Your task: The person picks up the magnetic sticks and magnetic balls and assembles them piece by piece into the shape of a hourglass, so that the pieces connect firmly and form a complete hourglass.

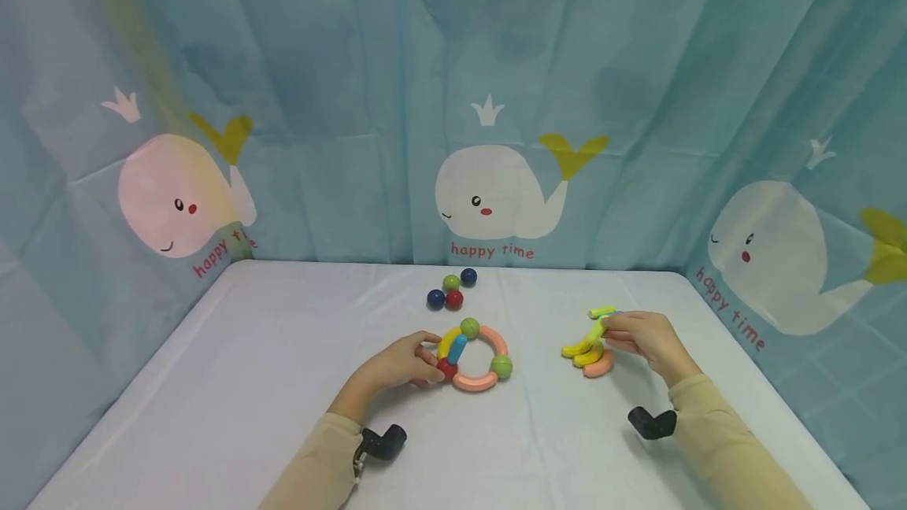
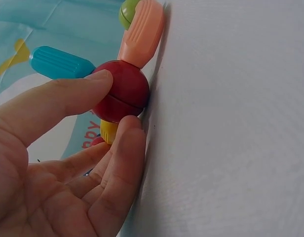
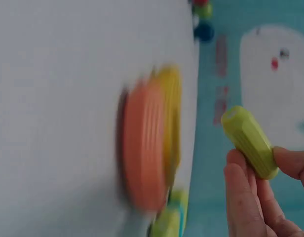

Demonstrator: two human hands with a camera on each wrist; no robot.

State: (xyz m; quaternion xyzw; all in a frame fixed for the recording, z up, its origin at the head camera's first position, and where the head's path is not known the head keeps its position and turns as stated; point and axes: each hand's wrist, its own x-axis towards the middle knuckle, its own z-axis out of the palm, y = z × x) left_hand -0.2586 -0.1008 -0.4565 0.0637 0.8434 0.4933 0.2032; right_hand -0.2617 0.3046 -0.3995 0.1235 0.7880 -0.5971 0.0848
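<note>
My left hand (image 1: 402, 361) pinches a red ball (image 2: 126, 89) between thumb and fingers. This ball is part of a ring on the table, joined with a yellow curved piece (image 1: 446, 343), salmon curved pieces (image 1: 475, 382) and green balls (image 1: 501, 367). A blue rod (image 1: 457, 349) sticks up at a slant from the red ball. Over on the right, my right hand (image 1: 648, 339) holds a lime-green rod (image 3: 249, 143) between thumb and fingers, raised off the table. Below it lie yellow curved pieces (image 1: 577, 349) and a salmon curved piece (image 1: 599, 365).
Behind the ring sit loose balls: a far blue ball (image 1: 468, 277), a green ball (image 1: 451, 282), a red ball (image 1: 454, 301) and a nearer blue ball (image 1: 435, 299). Another lime-green rod (image 1: 601, 311) lies beyond the right hand. A whale-print curtain (image 1: 354, 179) surrounds the white table (image 1: 283, 337).
</note>
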